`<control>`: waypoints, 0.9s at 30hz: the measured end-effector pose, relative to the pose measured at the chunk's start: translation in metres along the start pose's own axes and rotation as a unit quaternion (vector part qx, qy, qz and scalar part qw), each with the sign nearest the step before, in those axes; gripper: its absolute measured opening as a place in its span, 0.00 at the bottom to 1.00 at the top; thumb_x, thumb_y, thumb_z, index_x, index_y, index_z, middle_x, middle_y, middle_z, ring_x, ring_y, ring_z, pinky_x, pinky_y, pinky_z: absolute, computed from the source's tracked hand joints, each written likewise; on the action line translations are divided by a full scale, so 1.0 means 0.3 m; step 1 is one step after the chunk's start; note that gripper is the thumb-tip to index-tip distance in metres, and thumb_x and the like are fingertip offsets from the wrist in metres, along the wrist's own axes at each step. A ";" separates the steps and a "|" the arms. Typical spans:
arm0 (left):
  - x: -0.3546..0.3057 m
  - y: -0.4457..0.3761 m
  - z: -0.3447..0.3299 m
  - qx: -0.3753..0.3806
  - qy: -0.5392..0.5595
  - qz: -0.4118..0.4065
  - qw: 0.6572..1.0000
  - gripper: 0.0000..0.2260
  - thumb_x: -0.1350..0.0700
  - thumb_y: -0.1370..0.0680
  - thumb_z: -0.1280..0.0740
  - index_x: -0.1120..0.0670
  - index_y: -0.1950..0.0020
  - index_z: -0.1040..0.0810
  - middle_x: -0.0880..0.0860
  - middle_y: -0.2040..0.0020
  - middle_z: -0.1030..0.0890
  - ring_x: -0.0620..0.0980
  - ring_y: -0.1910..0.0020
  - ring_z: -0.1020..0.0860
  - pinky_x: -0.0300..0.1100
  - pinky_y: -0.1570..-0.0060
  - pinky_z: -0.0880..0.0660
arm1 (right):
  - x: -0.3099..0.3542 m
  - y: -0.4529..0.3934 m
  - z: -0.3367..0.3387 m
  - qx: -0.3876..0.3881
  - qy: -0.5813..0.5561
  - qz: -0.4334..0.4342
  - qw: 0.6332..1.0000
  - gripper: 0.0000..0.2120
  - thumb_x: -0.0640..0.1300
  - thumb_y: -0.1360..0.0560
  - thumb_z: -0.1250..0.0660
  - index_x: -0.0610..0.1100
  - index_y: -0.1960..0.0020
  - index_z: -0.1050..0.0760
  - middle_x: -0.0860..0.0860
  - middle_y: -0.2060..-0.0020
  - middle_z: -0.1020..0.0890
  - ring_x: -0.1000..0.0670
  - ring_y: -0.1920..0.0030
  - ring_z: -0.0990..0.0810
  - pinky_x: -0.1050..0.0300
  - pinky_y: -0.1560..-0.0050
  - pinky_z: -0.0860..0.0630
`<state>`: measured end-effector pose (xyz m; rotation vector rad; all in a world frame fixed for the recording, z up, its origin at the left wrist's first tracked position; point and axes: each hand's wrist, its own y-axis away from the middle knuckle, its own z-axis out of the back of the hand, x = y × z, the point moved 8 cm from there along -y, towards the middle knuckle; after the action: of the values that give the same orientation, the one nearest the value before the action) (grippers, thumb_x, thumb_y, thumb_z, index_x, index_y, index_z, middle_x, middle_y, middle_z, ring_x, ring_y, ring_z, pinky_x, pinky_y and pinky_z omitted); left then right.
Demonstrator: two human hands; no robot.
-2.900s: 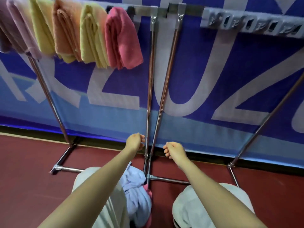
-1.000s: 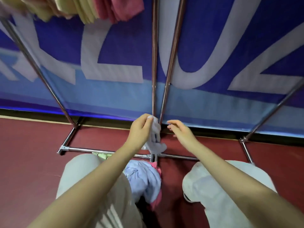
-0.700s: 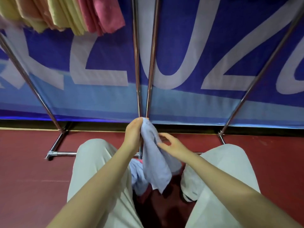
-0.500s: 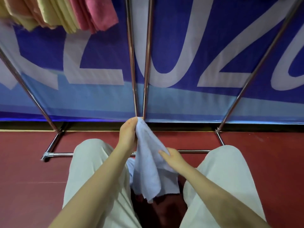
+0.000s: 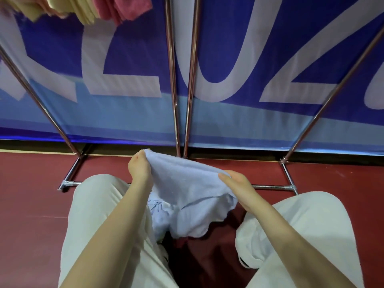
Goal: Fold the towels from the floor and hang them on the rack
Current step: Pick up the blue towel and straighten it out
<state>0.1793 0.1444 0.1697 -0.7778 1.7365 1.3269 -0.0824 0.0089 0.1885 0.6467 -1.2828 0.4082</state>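
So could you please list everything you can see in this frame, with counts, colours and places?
Held towel: one, light blue, spread between both hands.
Towels on floor: light blue, something red beneath; count unclear; between the knees.
Hung towels: pink and yellow, top left; count unclear.
Rack: chrome poles and floor bars, centre.
Banner: one, blue with white letters, behind rack.
Floor: dark red.
Trousers: pale, bottom.
Left hand: pinches towel's left corner.
Right hand: holds towel's right edge.
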 end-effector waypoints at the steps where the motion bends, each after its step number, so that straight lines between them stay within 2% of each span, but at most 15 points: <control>1: 0.015 -0.004 -0.002 -0.001 -0.009 0.008 1.000 0.07 0.59 0.28 0.35 0.56 0.63 0.19 0.48 0.69 0.25 0.51 0.63 0.28 0.43 0.60 0.31 | 0.000 -0.001 0.004 -0.001 -0.020 0.003 1.000 0.09 0.43 0.21 0.37 0.45 0.59 0.25 0.54 0.66 0.25 0.56 0.64 0.28 0.65 0.63 0.31; 3: 0.053 -0.008 -0.028 0.015 -0.023 0.029 0.999 0.05 0.61 0.26 0.34 0.58 0.62 0.21 0.50 0.65 0.25 0.52 0.60 0.29 0.42 0.60 0.31 | 0.009 0.004 0.000 0.007 -0.059 0.004 0.998 0.08 0.43 0.20 0.38 0.44 0.55 0.24 0.53 0.65 0.23 0.57 0.64 0.26 0.63 0.62 0.30; 5: 0.096 0.009 -0.078 0.059 -0.079 0.050 0.994 0.09 0.62 0.22 0.37 0.55 0.63 0.27 0.55 0.59 0.26 0.54 0.58 0.29 0.45 0.55 0.29 | 0.019 0.007 0.004 -0.001 -0.078 -0.002 0.997 0.08 0.43 0.20 0.39 0.43 0.52 0.23 0.53 0.63 0.22 0.57 0.63 0.24 0.63 0.60 0.29; 7: 0.119 0.059 -0.125 0.097 -0.154 0.047 0.982 0.10 0.62 0.21 0.39 0.55 0.62 0.27 0.55 0.62 0.27 0.54 0.64 0.31 0.45 0.57 0.30 | 0.046 0.004 0.024 -0.035 -0.077 0.013 0.996 0.07 0.44 0.21 0.38 0.43 0.53 0.23 0.51 0.61 0.21 0.54 0.59 0.24 0.61 0.56 0.28; 8: 0.121 0.085 -0.151 0.117 -0.178 0.019 0.977 0.09 0.61 0.21 0.38 0.55 0.60 0.25 0.54 0.64 0.27 0.52 0.65 0.31 0.43 0.59 0.31 | 0.065 0.003 0.041 -0.058 -0.050 0.034 0.996 0.08 0.45 0.22 0.38 0.42 0.54 0.24 0.51 0.60 0.22 0.53 0.57 0.25 0.59 0.54 0.28; 9: 0.122 0.116 -0.180 0.143 -0.197 -0.028 0.969 0.08 0.59 0.20 0.39 0.53 0.58 0.24 0.53 0.62 0.26 0.51 0.63 0.29 0.43 0.59 0.31 | 0.083 0.002 0.058 -0.080 -0.002 0.057 0.995 0.08 0.44 0.22 0.38 0.39 0.54 0.25 0.50 0.61 0.23 0.52 0.57 0.26 0.59 0.54 0.29; 11: 0.137 0.192 -0.234 0.196 -0.215 -0.095 0.952 0.08 0.59 0.19 0.39 0.52 0.53 0.22 0.52 0.55 0.22 0.49 0.55 0.26 0.40 0.54 0.30 | 0.127 0.011 0.087 -0.126 0.080 0.101 0.984 0.06 0.39 0.21 0.39 0.37 0.54 0.27 0.51 0.62 0.25 0.53 0.59 0.27 0.68 0.57 0.32; 13: 0.182 0.270 -0.275 0.243 -0.199 -0.088 0.945 0.09 0.60 0.19 0.41 0.54 0.49 0.21 0.51 0.53 0.19 0.48 0.54 0.23 0.37 0.57 0.28 | 0.164 0.023 0.110 -0.162 0.105 0.143 0.971 0.02 0.36 0.22 0.39 0.40 0.52 0.28 0.53 0.60 0.24 0.55 0.58 0.26 0.73 0.57 0.32; 15: 0.222 0.344 -0.313 0.289 -0.167 -0.058 0.941 0.11 0.61 0.18 0.42 0.54 0.50 0.21 0.52 0.55 0.19 0.47 0.58 0.21 0.37 0.60 0.27 | 0.184 0.028 0.125 -0.177 0.111 0.155 0.965 0.03 0.36 0.22 0.39 0.42 0.51 0.28 0.52 0.56 0.23 0.54 0.54 0.25 0.74 0.55 0.32; 19: 0.249 0.445 -0.361 0.351 -0.118 -0.057 0.927 0.10 0.59 0.17 0.42 0.55 0.48 0.20 0.54 0.54 0.17 0.48 0.56 0.19 0.37 0.59 0.25 | 0.176 0.041 0.187 -0.203 0.012 0.112 0.973 0.06 0.36 0.22 0.39 0.43 0.48 0.26 0.55 0.53 0.22 0.57 0.51 0.25 0.73 0.51 0.31; 22: 0.252 0.489 -0.380 0.389 -0.109 -0.075 0.912 0.10 0.58 0.18 0.40 0.57 0.43 0.21 0.52 0.52 0.16 0.46 0.53 0.18 0.37 0.55 0.23 | 0.132 0.049 0.215 -0.191 -0.068 0.079 0.976 0.06 0.37 0.21 0.39 0.44 0.49 0.24 0.52 0.54 0.21 0.55 0.52 0.24 0.61 0.47 0.29; 25: 0.258 0.501 -0.380 0.404 -0.125 -0.100 0.900 0.10 0.57 0.18 0.38 0.55 0.41 0.20 0.48 0.51 0.16 0.43 0.51 0.19 0.37 0.54 0.22 | 0.087 0.052 0.211 -0.173 -0.131 0.048 0.975 0.07 0.36 0.21 0.39 0.44 0.50 0.24 0.50 0.56 0.21 0.52 0.53 0.24 0.60 0.51 0.28; 27: 0.267 0.502 -0.381 0.411 -0.134 -0.107 0.895 0.09 0.57 0.19 0.36 0.52 0.43 0.18 0.46 0.50 0.16 0.42 0.49 0.20 0.38 0.52 0.23 | 0.064 0.052 0.200 -0.162 -0.160 0.028 0.973 0.07 0.35 0.21 0.40 0.42 0.49 0.24 0.48 0.55 0.21 0.51 0.53 0.23 0.60 0.51 0.26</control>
<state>-0.0125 0.0732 0.1865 -0.2605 1.7020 0.4255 -0.1319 -0.0196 0.2190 0.4080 -1.6353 0.1355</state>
